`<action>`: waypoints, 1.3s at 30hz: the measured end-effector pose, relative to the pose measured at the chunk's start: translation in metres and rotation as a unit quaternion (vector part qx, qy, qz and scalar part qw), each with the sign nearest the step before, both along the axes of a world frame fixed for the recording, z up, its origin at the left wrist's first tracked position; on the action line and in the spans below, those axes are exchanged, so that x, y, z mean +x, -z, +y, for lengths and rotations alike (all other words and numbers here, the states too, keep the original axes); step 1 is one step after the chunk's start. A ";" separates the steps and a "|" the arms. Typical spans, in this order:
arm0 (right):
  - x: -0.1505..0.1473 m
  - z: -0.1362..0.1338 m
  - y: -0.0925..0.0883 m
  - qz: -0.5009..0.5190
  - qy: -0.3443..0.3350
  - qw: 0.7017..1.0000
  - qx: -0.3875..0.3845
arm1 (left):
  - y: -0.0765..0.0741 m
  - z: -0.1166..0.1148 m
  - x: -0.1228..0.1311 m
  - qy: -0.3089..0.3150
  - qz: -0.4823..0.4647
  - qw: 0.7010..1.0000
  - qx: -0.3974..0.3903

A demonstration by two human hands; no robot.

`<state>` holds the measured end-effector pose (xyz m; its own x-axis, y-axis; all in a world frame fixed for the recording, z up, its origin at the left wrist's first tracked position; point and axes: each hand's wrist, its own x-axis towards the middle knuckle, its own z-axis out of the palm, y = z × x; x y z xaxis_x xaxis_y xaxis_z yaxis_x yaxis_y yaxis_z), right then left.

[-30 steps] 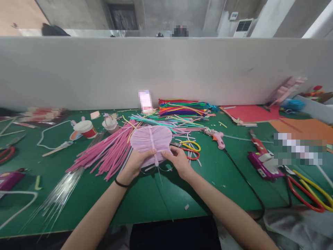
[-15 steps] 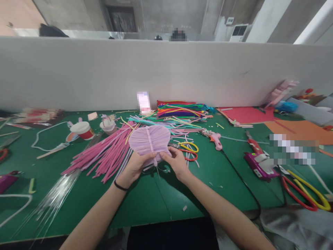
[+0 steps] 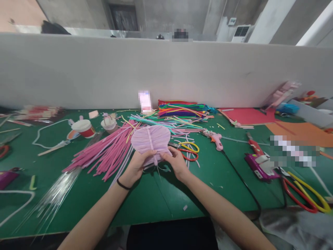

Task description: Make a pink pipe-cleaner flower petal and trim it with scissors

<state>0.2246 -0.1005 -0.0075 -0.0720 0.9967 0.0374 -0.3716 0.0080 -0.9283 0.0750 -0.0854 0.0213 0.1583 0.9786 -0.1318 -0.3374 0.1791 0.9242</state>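
A lilac pipe-cleaner leaf, flat and rounded with a raised central rib, is held up over the table between both my hands. My left hand pinches its lower left edge, the thumb lying across the front near the rib. On the lower right edge, my right hand grips in the same way, thumb in front and fingers behind. Thin wires stick out below the rib. Behind the leaf lie pink pipe cleaners to the left and scissors with red and yellow handles to the right.
Right of the scissors lie a pink glue gun with a black cord and a purple power strip. Larger scissors rest at the right edge. A paper cup and thin metal wires are on the left. A grey partition stands behind.
The view has shifted slightly. Both hands keep their hold on the leaf, and its left edge appears turned a little inward.
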 end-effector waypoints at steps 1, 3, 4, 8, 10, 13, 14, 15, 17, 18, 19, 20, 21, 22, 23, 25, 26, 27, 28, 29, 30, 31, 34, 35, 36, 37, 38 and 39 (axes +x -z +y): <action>0.000 0.000 0.000 0.000 0.001 1.000 -0.002 | 0.000 0.000 0.000 0.005 -0.002 1.000 0.002; 0.000 0.000 -0.002 -0.003 0.004 1.000 -0.008 | -0.001 -0.001 0.000 0.012 -0.004 1.000 0.000; 0.000 0.000 -0.002 -0.005 0.007 1.000 -0.011 | -0.002 -0.001 0.000 0.013 -0.005 1.000 -0.004; 0.002 0.001 -0.003 -0.027 0.021 0.999 -0.015 | -0.004 -0.001 0.001 0.005 -0.014 1.000 -0.014; 0.003 0.002 -0.002 -0.036 0.031 0.999 -0.008 | -0.003 -0.001 0.001 0.005 -0.023 1.000 -0.005; 0.005 0.002 -0.001 -0.067 0.043 0.997 0.013 | -0.001 0.000 0.001 0.002 -0.034 0.999 0.012; 0.006 0.002 -0.001 -0.082 0.047 0.995 0.019 | 0.000 0.000 0.001 0.000 -0.036 0.999 0.013; 0.006 0.002 -0.001 -0.094 0.054 0.994 0.022 | 0.000 0.000 0.000 -0.003 -0.037 0.999 0.011; 0.007 0.002 -0.001 -0.103 0.074 0.992 0.021 | 0.001 0.001 0.000 -0.008 -0.041 0.999 0.003; 0.007 0.002 -0.001 -0.101 0.087 0.991 0.020 | 0.000 0.001 0.000 -0.014 -0.045 0.999 -0.003; 0.007 0.002 -0.001 -0.099 0.100 0.990 0.019 | 0.000 0.002 0.000 -0.023 -0.049 0.999 -0.009; 0.008 0.002 -0.002 -0.098 0.108 0.989 0.022 | -0.001 0.002 0.000 -0.035 -0.051 0.998 -0.017; 0.009 0.002 -0.003 -0.098 0.110 0.989 0.025 | -0.001 0.003 -0.001 -0.049 -0.053 0.997 -0.024; 0.010 0.002 -0.004 -0.098 0.108 0.989 0.030 | -0.001 0.004 -0.001 -0.062 -0.053 0.996 -0.029; 0.012 0.003 -0.005 -0.098 0.102 0.989 0.034 | -0.001 0.004 -0.001 -0.074 -0.052 0.995 -0.029; 0.015 0.004 -0.005 -0.099 0.091 0.990 0.037 | -0.001 0.006 -0.003 -0.086 -0.050 0.995 -0.017; 0.016 0.005 -0.005 -0.102 0.088 0.990 0.036 | -0.001 0.006 -0.003 -0.087 -0.047 0.995 -0.009; 0.017 0.006 -0.005 -0.107 0.084 0.990 0.035 | -0.001 0.007 -0.003 -0.088 -0.045 0.995 -0.003; 0.018 0.007 -0.005 -0.114 0.080 0.990 0.036 | -0.001 0.007 -0.003 -0.087 -0.042 0.995 0.001; 0.019 0.008 -0.005 -0.120 0.075 0.989 0.038 | -0.001 0.007 -0.003 -0.086 -0.039 0.996 0.003; 0.020 0.008 -0.004 -0.129 0.070 0.988 0.042 | -0.001 0.007 -0.003 -0.085 -0.038 0.996 0.001; 0.021 0.008 -0.005 -0.141 0.065 0.987 0.051 | -0.001 0.006 -0.003 -0.085 -0.036 0.996 -0.003; 0.023 0.006 -0.007 -0.197 0.063 0.973 0.099 | -0.003 0.005 -0.002 -0.076 -0.034 0.996 -0.017; 0.024 0.006 -0.009 -0.214 0.063 0.968 0.114 | -0.003 0.005 -0.002 -0.071 -0.035 0.997 -0.019; 0.024 0.005 -0.010 -0.226 0.064 0.964 0.126 | -0.003 0.004 -0.002 -0.065 -0.035 0.997 -0.020; 0.024 0.004 -0.011 -0.232 0.063 0.962 0.133 | -0.004 0.004 -0.002 -0.060 -0.034 0.997 -0.020; 0.024 0.004 -0.012 -0.232 0.063 0.961 0.135 | -0.004 0.004 -0.002 -0.055 -0.032 0.998 -0.021; 0.024 0.004 -0.012 -0.228 0.064 0.962 0.134 | -0.004 0.003 -0.002 -0.051 -0.028 0.998 -0.024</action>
